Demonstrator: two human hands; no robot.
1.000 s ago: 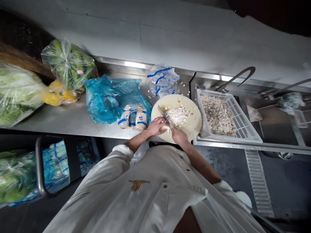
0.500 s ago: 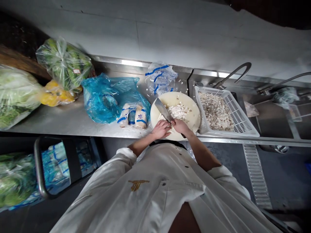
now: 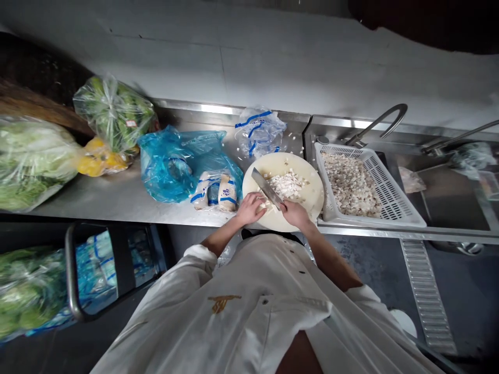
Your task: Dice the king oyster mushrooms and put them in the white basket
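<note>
My right hand (image 3: 295,213) is closed round the handle of a cleaver (image 3: 267,188), whose blade slants up to the left over a round white cutting board (image 3: 315,191). To the left of the blade, at the board's near left edge, my left hand (image 3: 250,209) has its fingers bent round some pale mushroom slices (image 3: 264,205), which its fingers partly hide. A heap of diced mushroom (image 3: 288,184) lies on the board beyond the cleaver. Just left of the board are plastic-wrapped whole mushrooms (image 3: 226,192).
A white basket (image 3: 401,208) of diced mushroom stands right of the board, near a tap (image 3: 393,120) and sink. Leftward lie a blue plastic bag (image 3: 163,171), bagged yellow vegetables (image 3: 99,158) and bagged greens (image 3: 117,111). A crumpled clear bag (image 3: 260,132) lies behind the board.
My left hand has drawn back to the left, away from the cleaver. The blade and my right hand have shifted slightly right. The whole view has shifted a little too.
</note>
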